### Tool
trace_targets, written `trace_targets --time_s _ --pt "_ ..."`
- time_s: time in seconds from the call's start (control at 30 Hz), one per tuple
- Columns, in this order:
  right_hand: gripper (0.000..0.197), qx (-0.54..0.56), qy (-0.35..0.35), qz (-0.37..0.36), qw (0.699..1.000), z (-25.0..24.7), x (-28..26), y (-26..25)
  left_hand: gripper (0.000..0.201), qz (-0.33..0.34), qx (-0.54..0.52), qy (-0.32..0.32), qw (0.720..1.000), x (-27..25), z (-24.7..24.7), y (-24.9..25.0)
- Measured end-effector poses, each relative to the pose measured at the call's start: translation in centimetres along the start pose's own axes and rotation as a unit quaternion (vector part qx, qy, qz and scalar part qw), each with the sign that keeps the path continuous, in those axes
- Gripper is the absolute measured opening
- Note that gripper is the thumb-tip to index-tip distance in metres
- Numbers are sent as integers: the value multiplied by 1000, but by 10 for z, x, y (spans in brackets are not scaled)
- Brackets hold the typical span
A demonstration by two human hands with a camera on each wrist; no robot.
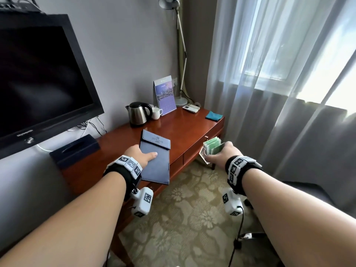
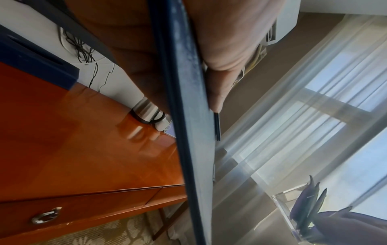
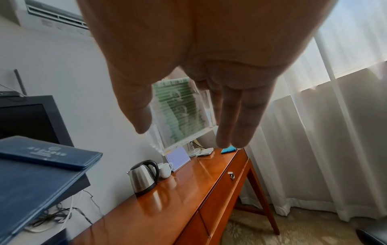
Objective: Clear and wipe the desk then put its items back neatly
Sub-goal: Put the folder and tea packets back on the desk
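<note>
My left hand [image 1: 143,156] grips a dark blue leather folder [image 1: 155,160] with the thumb on top, holding it above the front of the wooden desk [image 1: 185,130]. The left wrist view shows the folder [image 2: 188,116] edge-on, pinched between thumb and fingers. My right hand [image 1: 221,153] holds a clear acrylic holder with green cards [image 1: 212,146] in the air off the desk's front edge. From the right wrist, the holder [image 3: 182,112] sits between thumb and fingers, and the folder [image 3: 37,174] is at the left.
On the desk stand a steel kettle [image 1: 138,113], a white cup [image 1: 156,112], a purple calendar card [image 1: 165,97], a remote [image 1: 190,108], a teal cloth [image 1: 213,115] and a dark tissue box [image 1: 75,149]. A TV [image 1: 38,83] hangs left; curtains [image 1: 279,93] right.
</note>
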State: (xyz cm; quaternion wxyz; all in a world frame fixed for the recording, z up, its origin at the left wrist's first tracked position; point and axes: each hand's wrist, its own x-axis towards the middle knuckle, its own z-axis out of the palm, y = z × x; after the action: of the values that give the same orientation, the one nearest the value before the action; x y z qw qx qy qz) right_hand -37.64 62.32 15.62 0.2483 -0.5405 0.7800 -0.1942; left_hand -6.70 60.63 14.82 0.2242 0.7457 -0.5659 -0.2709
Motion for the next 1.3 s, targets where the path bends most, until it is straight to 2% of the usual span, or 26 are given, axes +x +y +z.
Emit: trace_targets --time_s 0.33,0.37,0.47,0.5,0.6,0.63,0.8,1.03,1.3 --pt "87 -2 -24 2 1000 -8 174 -37 39 -19 14 -34 999 175 45 53" --pt "89 -2 -20 -3 1000 -12 189 -40 41 -18 18 -37 999 191 50 62" --pt "94 7 -14 -2 1000 -23 233 -44 68 -17 34 -39 999 245 75 89" --pt "95 6 -20 1 1000 -25 248 -44 69 -18 35 -48 998 260 83 97" --pt "90 6 -26 -1 1000 -29 293 -43 42 -11 43 -60 997 296 99 125" --pt "87 6 -28 -2 1000 -30 312 -43 38 -15 46 -63 997 309 104 131" --pt "76 -12 -53 -20 998 -23 407 -52 51 -46 73 -35 996 383 126 143" --pt "82 -25 -102 -64 992 -22 541 -93 38 -133 44 -37 989 471 141 173" --pt "98 -51 -140 -68 986 26 640 -127 29 -199 49 -72 976 538 175 163"
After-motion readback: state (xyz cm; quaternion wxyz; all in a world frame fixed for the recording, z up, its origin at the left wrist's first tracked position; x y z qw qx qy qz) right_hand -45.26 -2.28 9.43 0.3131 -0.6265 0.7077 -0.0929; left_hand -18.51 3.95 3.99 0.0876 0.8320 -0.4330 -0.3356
